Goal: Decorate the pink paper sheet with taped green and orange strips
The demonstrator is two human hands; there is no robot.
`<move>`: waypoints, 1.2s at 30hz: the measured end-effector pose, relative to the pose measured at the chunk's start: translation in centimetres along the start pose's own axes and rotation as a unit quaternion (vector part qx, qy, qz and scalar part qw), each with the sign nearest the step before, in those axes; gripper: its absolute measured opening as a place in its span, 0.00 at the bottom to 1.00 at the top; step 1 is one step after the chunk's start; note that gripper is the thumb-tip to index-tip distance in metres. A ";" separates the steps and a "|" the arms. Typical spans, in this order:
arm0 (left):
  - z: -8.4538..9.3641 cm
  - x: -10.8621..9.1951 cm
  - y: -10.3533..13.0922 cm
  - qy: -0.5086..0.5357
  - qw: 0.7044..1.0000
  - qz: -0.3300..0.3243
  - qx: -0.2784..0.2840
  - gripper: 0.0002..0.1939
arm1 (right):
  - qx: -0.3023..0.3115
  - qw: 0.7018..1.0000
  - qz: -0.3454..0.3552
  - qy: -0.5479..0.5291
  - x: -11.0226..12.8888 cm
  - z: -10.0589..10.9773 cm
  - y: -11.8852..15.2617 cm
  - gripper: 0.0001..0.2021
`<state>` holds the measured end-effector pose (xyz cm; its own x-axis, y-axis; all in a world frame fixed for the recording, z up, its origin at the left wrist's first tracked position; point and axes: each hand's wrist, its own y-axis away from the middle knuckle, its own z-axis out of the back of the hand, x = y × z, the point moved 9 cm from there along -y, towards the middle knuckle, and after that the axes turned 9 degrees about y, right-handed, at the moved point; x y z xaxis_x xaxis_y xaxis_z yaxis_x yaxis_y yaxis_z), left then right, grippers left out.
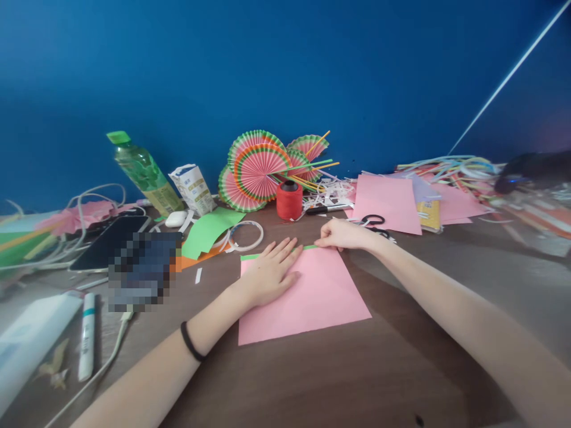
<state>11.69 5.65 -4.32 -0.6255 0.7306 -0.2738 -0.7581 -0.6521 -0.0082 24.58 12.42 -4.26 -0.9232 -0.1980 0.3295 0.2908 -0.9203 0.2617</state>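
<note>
A sheet of pink paper (319, 297) lies flat on the brown table, with a narrow green paper strip (308, 246) along its far edge. My left hand (272, 273) is spread open, palm down, on the left part of the sheet, its fingertips reaching the strip. At the far right corner, my right hand (341, 235) is closed, thumb and fingers pinched at the strip's right end. The exact grip under those fingers is hidden.
Behind the sheet are a tape roll (247, 236), red thread spool (289, 201) and folded paper fans (263, 169). Scissors (373, 220) and pink sheets (388, 199) lie right. At left are a green bottle (145, 172), carton (194, 189), marker (87, 336) and cable (111, 351).
</note>
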 end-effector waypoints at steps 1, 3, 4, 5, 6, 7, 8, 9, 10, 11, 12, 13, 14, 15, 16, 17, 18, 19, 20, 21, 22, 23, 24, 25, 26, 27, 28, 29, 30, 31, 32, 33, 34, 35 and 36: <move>0.0 0.0 0.0 0.000 1.000 0.000 0.000 0.29 | -0.001 1.000 0.001 0.002 0.0 0.0 0.0 0.14; 0.0 0.0 0.0 0.000 1.000 0.000 0.000 0.29 | -0.008 1.000 -0.004 0.017 0.0 0.1 0.0 0.14; 0.1 0.0 0.0 0.000 1.000 0.000 0.000 0.29 | -0.015 0.999 -0.008 0.031 0.0 0.3 0.0 0.15; 0.1 0.0 0.0 0.000 1.000 0.000 -0.001 0.29 | -0.023 0.998 -0.013 0.050 -0.1 0.4 0.0 0.16; 0.1 0.0 0.0 0.000 1.000 0.001 0.000 0.29 | -0.031 0.997 -0.018 0.070 -0.2 0.6 0.1 0.17; 0.1 0.0 0.0 0.000 1.000 0.002 0.000 0.29 | -0.036 0.995 -0.022 0.085 -0.2 0.8 0.1 0.19; 0.1 0.0 0.1 -0.001 1.000 0.002 0.001 0.29 | -0.035 0.995 -0.028 0.089 -0.3 0.8 0.1 0.19; 0.1 0.0 0.1 -0.001 1.000 0.003 0.003 0.29 | -0.026 0.996 -0.035 0.081 -0.5 0.8 0.1 0.19; 0.1 0.0 0.1 -0.002 1.000 0.004 0.004 0.29 | -0.013 0.997 -0.043 0.065 -0.7 0.7 0.2 0.18; 0.0 0.0 0.1 -0.003 1.000 0.005 0.006 0.29 | 0.001 0.998 -0.051 0.048 -0.9 0.5 0.2 0.17; 0.0 0.0 0.1 -0.004 1.000 0.006 0.008 0.29 | 0.013 0.998 -0.059 0.033 -1.2 0.4 0.3 0.16; 0.0 0.1 0.1 -0.005 1.000 0.007 0.008 0.29 | 0.020 0.997 -0.064 0.023 -1.4 0.4 0.3 0.15; 0.0 0.1 0.1 -0.006 1.000 0.008 0.008 0.29 | 0.025 0.997 -0.064 0.017 -1.6 0.4 0.4 0.15; 0.0 0.1 0.1 -0.006 1.000 0.008 0.007 0.29 | 0.028 0.998 -0.060 0.012 -1.7 0.5 0.4 0.14; 0.0 0.1 0.1 -0.006 1.000 0.007 0.005 0.29 | 0.031 0.998 -0.056 0.007 -1.8 0.5 0.4 0.14; 0.0 0.0 0.1 -0.006 1.000 0.006 0.004 0.29 | 0.036 0.998 -0.052 0.002 -1.9 0.5 0.4 0.13; 0.0 0.0 0.1 -0.005 1.000 0.006 0.003 0.29 | 0.040 0.998 -0.048 -0.003 -2.0 0.5 0.4 0.13; 0.0 0.0 0.1 -0.005 1.000 0.006 0.004 0.29 | 0.041 0.998 -0.046 -0.004 -2.1 0.4 0.4 0.13; 0.0 0.0 0.1 -0.005 1.000 0.008 0.005 0.29 | 0.041 0.998 -0.045 -0.003 -2.2 0.5 0.4 0.12; 0.0 0.1 0.1 -0.005 1.000 0.010 0.007 0.29 | 0.040 0.998 -0.046 0.002 -2.3 0.5 0.3 0.12; 0.0 0.1 0.1 -0.005 1.000 0.013 0.009 0.29 | 0.038 0.998 -0.045 0.010 -2.4 0.5 0.3 0.12; -0.1 0.1 0.1 -0.005 1.000 0.014 0.012 0.29 | 0.034 0.998 -0.044 0.020 -2.4 0.6 0.3 0.12; -0.1 0.1 0.1 -0.004 1.000 0.016 0.014 0.29 | 0.028 0.998 -0.043 0.032 -2.3 0.7 0.2 0.12; -0.1 0.1 0.1 -0.003 1.000 0.017 0.016 0.29 | 0.023 0.998 -0.040 0.043 -2.3 0.8 0.2 0.13; -0.1 0.1 0.1 -0.002 1.000 0.017 0.017 0.29 | 0.018 0.998 -0.038 0.051 -2.2 0.9 0.2 0.13; -0.1 0.1 0.1 -0.001 1.000 0.017 0.017 0.29 | 0.015 0.998 -0.035 0.055 -2.2 0.9 0.2 0.13; -0.1 0.1 0.1 -0.001 1.000 0.017 0.017 0.29 | 0.015 0.998 -0.035 0.057 -2.1 0.9 0.2 0.13; -0.1 0.1 0.1 -0.001 1.000 0.017 0.017 0.29 | 0.018 0.997 -0.036 0.058 -2.1 0.9 0.2 0.13; -0.1 0.1 0.1 -0.002 1.000 0.017 0.017 0.29 | 0.019 0.997 -0.038 0.060 -2.2 0.9 0.3 0.13; -0.1 0.1 0.1 -0.002 1.000 0.017 0.016 0.29 | 0.020 0.997 -0.043 0.065 -2.2 0.9 0.3 0.14; -0.1 0.1 0.1 -0.002 1.000 0.018 0.015 0.29 | 0.020 0.996 -0.050 0.070 -2.4 0.9 0.4 0.15; -0.1 0.1 0.2 -0.001 1.000 0.017 0.014 0.29 | 0.020 0.995 -0.056 0.075 -2.5 1.0 0.4 0.16; -0.1 0.1 0.2 0.000 1.000 0.017 0.012 0.29 | 0.022 0.995 -0.063 0.079 -2.6 1.0 0.5 0.17; -0.1 0.1 0.2 0.002 1.000 0.017 0.011 0.29 | 0.028 0.994 -0.070 0.080 -2.8 0.9 0.5 0.18; 0.0 0.1 0.3 0.004 1.000 0.016 0.010 0.29 | 0.035 0.993 -0.075 0.080 -2.9 0.9 0.5 0.18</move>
<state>11.41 5.58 -4.40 -0.6482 0.7075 -0.2817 -0.7412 -0.6710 0.0203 27.64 12.83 -4.26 -0.9839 -0.1171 0.1350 0.1589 -0.9191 0.3606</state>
